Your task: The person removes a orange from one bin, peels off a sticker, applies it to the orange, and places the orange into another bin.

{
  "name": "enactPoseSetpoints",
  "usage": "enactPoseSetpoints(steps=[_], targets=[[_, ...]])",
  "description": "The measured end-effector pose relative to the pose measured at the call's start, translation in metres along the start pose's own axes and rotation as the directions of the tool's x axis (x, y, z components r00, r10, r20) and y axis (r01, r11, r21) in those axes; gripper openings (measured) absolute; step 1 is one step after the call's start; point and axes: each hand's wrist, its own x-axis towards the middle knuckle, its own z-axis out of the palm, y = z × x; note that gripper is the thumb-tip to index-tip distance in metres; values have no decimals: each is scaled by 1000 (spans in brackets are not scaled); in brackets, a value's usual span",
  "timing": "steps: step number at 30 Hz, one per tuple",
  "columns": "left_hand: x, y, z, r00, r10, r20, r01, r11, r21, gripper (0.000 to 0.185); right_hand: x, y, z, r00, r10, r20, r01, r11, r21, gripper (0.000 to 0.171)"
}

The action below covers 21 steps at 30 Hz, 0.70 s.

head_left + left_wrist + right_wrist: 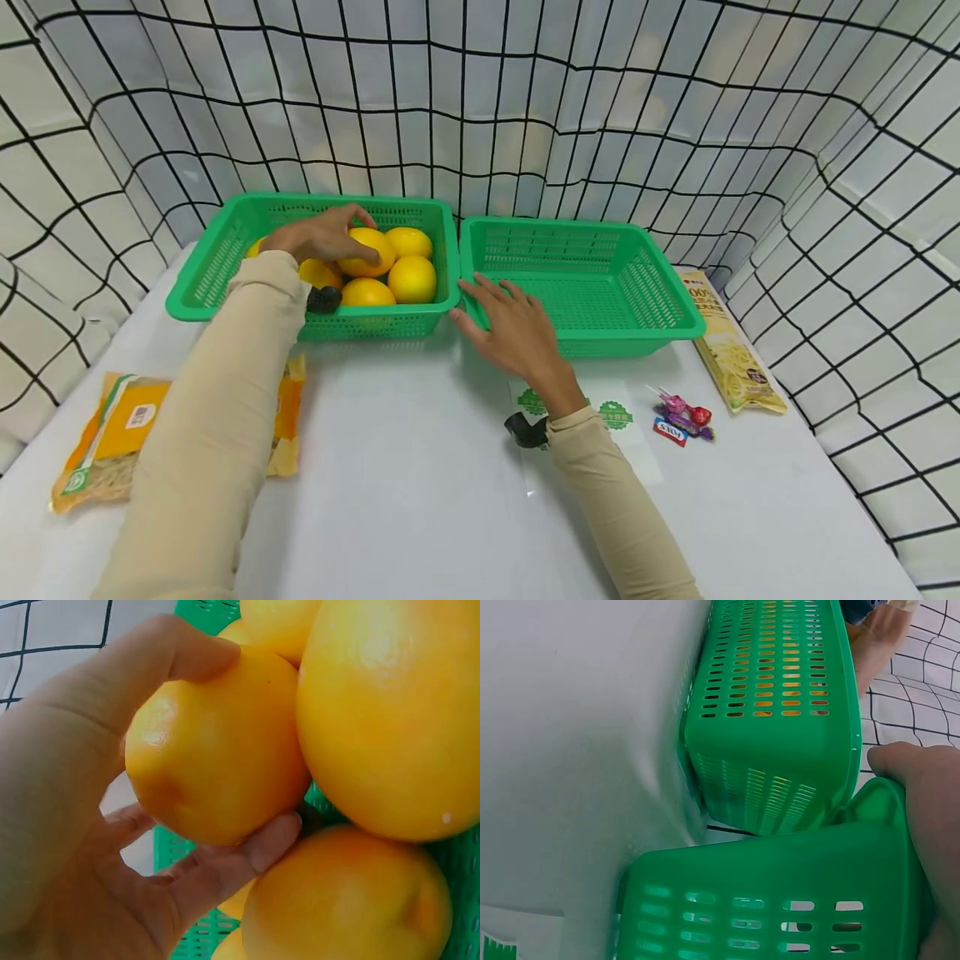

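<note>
In the left green basket (397,322) lie several orange-yellow oranges. My left hand (318,236) reaches in from the front and holds one orange (214,750), thumb on one side and fingers on the other. Other oranges (349,892) press close around it in the left wrist view. My right hand (517,337) rests at the near left corner of the right green basket (600,335), its fingers loosely extended over the rim. That basket shows its bare slotted floor. In the right wrist view, part of the hand (937,802) is visible beside the rim.
Orange food packets (112,442) lie front left, partly behind the left sleeve. A yellow noodle packet (731,350) lies right of the right basket. Small wrapped sweets (682,417) and a clear printed bag (615,415) lie nearer. Black netting (465,117) encloses the table.
</note>
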Motion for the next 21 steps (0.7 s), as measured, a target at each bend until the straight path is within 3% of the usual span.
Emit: enactPoseSetpoints(steps=[6,12,17,21], targets=[[-9,5,-4,997,67,-42,-69,997,-35,70,0,2,-2,1000,-8,-2,8,1000,7,60],[-34,22,-8,976,147,-162,-157,986,-50,77,3,6,-6,1000,-28,-3,28,999,31,58],[-70,35,13,945,240,-223,-268,958,-106,72,2,10,-8,999,-49,3,49,996,76,56],[-103,37,45,922,328,-208,-362,920,-151,67,1,14,-9,998,-62,-1,62,993,98,53]])
